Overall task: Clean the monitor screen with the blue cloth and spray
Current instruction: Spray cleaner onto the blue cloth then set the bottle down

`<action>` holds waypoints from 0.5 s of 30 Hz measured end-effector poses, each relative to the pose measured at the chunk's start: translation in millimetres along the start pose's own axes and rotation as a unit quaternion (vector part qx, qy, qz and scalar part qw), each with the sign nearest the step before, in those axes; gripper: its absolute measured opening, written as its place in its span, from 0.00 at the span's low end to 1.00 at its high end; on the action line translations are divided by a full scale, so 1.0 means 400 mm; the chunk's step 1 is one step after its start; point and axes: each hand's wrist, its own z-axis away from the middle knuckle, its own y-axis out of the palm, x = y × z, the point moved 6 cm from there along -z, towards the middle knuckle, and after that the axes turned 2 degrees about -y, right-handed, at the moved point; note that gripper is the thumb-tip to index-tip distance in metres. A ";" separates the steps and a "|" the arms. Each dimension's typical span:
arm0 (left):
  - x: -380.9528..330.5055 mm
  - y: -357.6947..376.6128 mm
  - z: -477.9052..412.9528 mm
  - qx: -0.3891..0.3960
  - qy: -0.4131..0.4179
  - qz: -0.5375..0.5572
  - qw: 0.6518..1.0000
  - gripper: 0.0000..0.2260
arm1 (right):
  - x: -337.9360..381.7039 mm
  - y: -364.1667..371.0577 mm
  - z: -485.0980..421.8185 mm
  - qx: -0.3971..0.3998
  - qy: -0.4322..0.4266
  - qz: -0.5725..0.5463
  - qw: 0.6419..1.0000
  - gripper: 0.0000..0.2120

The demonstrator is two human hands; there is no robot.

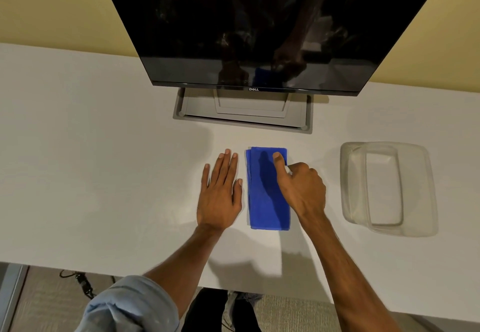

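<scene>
A folded blue cloth lies flat on the white desk, in front of the monitor stand. The dark monitor screen fills the top of the view and shows smears and reflections. My left hand rests flat on the desk just left of the cloth, fingers spread. My right hand sits on the cloth's right edge, thumb pressed on top near the far corner, other fingers curled at the edge. No spray bottle is in view.
A clear plastic container stands on the desk to the right of the cloth. The grey monitor stand base sits under the screen. The desk's near edge runs across the bottom, with floor and cables below.
</scene>
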 end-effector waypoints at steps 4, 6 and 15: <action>-0.001 0.000 -0.002 -0.002 0.000 -0.002 1.000 0.29 | -0.006 0.012 0.002 0.039 0.004 0.017 0.999 0.34; -0.001 -0.003 0.000 -0.007 0.002 -0.004 1.000 0.29 | -0.011 0.027 0.012 0.050 0.001 0.014 0.999 0.33; -0.003 -0.005 -0.001 -0.003 0.001 -0.008 1.000 0.29 | -0.037 0.066 0.051 0.087 -0.010 -0.023 0.996 0.29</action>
